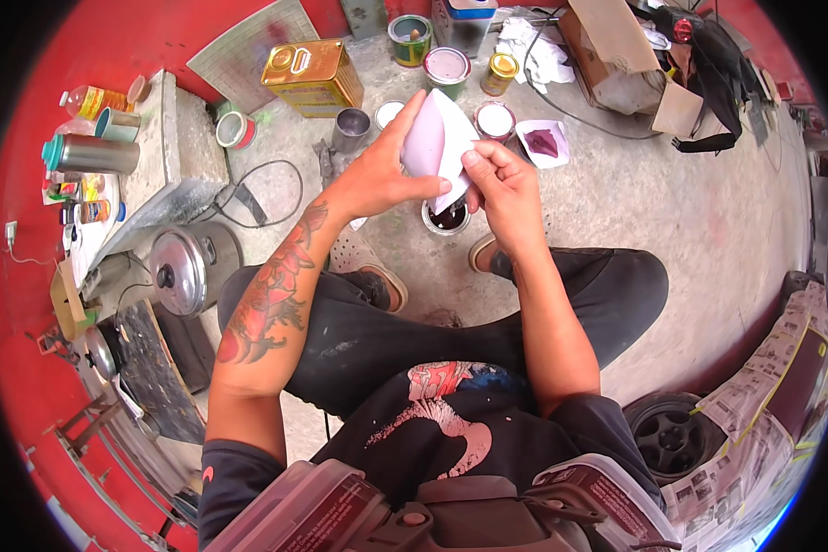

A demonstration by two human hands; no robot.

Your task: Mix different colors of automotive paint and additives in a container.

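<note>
Both hands hold a white paper cone (456,136), its inside facing pale lilac, up in front of me. My left hand (407,164) cups its left side, with the thumb across the lower part. At its right edge, the thumb and fingers of my right hand (500,180) pinch the paper. Below the cone, a small open can (449,221) of dark liquid stands on the floor, partly hidden by the paper and fingers. Just right of my right hand lies another white paper piece (544,143) with a dark maroon patch.
Beyond my hands stand several paint cans, a yellow rectangular tin (313,78) and a dark metal cup (350,129). A lidded pot (193,267) sits left of my knee. Bottles and a steel flask (92,155) crowd a ledge. Cardboard boxes (616,55) and a loose cable lie far right.
</note>
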